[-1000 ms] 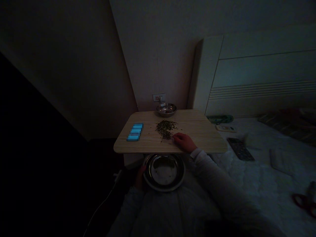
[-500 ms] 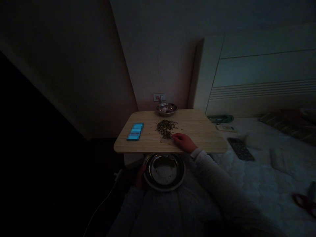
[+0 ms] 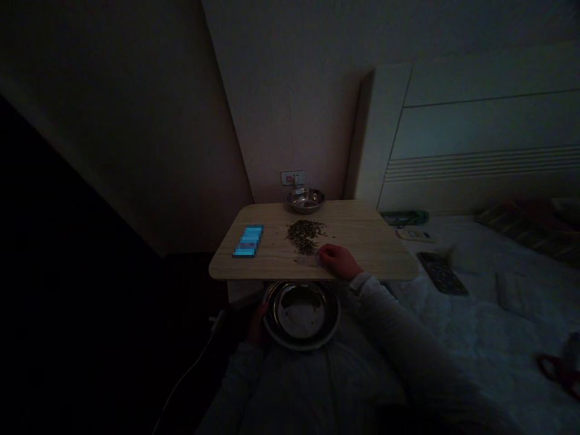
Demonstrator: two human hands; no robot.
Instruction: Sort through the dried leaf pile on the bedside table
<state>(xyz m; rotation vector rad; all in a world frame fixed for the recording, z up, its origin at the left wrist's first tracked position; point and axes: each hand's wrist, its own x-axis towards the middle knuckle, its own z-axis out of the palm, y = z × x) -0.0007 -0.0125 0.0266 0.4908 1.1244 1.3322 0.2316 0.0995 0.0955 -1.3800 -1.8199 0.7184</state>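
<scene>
Clear thin sheet, faint, points left, long axis side-to-side. My right fingers clamp it; left fingers grip basin.

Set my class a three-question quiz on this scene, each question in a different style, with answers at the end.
1. True or false: the left hand is at the rim of the large metal bowl.
2. What lies on the tabletop, left of the dark grains? a) red scissors b) a lit phone c) a pillow
3. Fill in: the small metal bowl stands near the tabletop's ____ edge.

Key: 1 true; 2 b; 3 far
</scene>
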